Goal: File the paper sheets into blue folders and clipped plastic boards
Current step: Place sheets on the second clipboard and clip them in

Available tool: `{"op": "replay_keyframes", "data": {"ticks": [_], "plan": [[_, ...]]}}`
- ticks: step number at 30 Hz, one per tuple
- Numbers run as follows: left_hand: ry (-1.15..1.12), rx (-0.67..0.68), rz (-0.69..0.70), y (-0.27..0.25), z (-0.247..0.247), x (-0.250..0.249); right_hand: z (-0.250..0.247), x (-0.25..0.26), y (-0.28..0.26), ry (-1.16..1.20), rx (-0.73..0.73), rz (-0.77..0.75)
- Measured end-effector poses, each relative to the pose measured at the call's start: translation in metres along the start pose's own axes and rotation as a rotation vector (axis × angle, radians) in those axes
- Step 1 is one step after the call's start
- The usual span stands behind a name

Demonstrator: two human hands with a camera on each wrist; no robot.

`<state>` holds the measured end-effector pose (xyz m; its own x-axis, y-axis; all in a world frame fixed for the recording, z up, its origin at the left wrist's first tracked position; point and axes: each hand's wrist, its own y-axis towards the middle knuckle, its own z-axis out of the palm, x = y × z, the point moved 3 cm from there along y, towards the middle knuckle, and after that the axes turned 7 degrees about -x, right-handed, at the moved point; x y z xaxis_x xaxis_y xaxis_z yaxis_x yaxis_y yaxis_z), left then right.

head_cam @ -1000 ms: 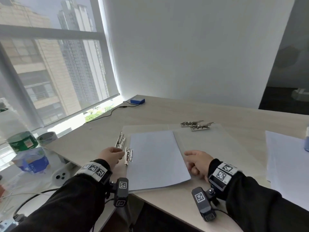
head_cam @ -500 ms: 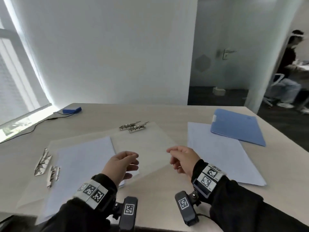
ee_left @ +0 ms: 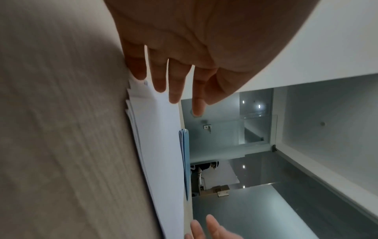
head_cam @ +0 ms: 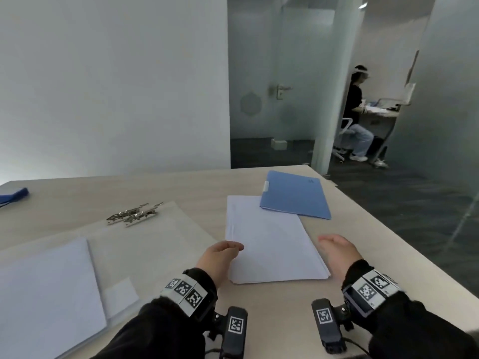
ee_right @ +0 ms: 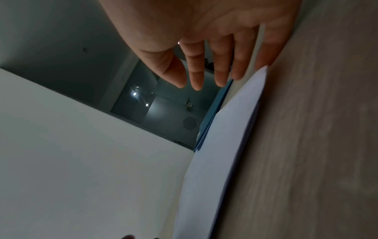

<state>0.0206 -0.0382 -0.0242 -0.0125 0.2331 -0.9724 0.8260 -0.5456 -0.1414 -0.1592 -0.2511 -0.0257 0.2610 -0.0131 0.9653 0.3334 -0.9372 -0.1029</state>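
Observation:
A stack of white paper sheets (head_cam: 272, 244) lies on the wooden table (head_cam: 202, 187) in front of me. My left hand (head_cam: 220, 255) is at the stack's left edge with straight fingers (ee_left: 161, 80) touching the sheets (ee_left: 161, 145). My right hand (head_cam: 337, 251) stands open at the stack's right edge, fingers (ee_right: 220, 69) straight beside the paper (ee_right: 225, 153). Blue folders (head_cam: 295, 194) lie closed on the stack's far corner. Clear plastic boards (head_cam: 145, 244) with metal clips (head_cam: 134, 213) lie to the left, one with a white sheet (head_cam: 46, 288) on it.
The table's right edge (head_cam: 375, 229) runs close to my right hand, with dark carpet beyond. A small blue object (head_cam: 14, 195) with a cable sits at the far left. A person (head_cam: 357, 112) sits at a desk in the room behind. A white wall rises beyond the table.
My view has swung right from the clipped boards to the paper stack. Both hands have left the board's sheet and moved right, now flanking the stack's two sides.

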Motion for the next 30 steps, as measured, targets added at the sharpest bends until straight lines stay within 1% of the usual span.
{"op": "replay_keyframes", "data": {"ticks": [2, 5, 7, 9, 11, 15, 18, 22, 26, 30], "plan": [[0.064, 0.051, 0.010, 0.008, 0.014, -0.003, -0.007, -0.007, 0.005, 0.004, 0.035, 0.066], [0.232, 0.095, -0.009, 0.016, 0.027, 0.000, -0.011, -0.011, 0.013, 0.044, 0.091, 0.141], [0.370, 0.102, -0.015, 0.018, 0.029, 0.005, -0.013, -0.010, 0.014, 0.050, 0.110, 0.166], [0.434, 0.118, -0.009, 0.021, 0.030, 0.009, -0.015, -0.012, 0.015, 0.023, 0.110, 0.168], [0.442, 0.124, -0.004, 0.023, 0.030, 0.010, -0.017, -0.014, 0.017, 0.008, 0.104, 0.174], [0.426, 0.123, -0.004, 0.023, 0.029, 0.008, -0.019, -0.016, 0.021, 0.049, 0.110, 0.240], [0.401, 0.125, 0.004, 0.022, 0.029, 0.007, -0.017, -0.018, 0.027, -0.024, 0.130, 0.223], [0.364, 0.119, 0.018, 0.023, 0.030, 0.009, -0.015, -0.019, 0.031, -0.078, 0.123, 0.243], [0.325, 0.114, 0.016, 0.022, 0.029, 0.009, -0.017, -0.020, 0.033, -0.169, 0.116, 0.186], [0.273, 0.097, 0.003, 0.021, 0.028, 0.010, -0.029, -0.024, 0.036, -0.193, 0.127, 0.225]]}}
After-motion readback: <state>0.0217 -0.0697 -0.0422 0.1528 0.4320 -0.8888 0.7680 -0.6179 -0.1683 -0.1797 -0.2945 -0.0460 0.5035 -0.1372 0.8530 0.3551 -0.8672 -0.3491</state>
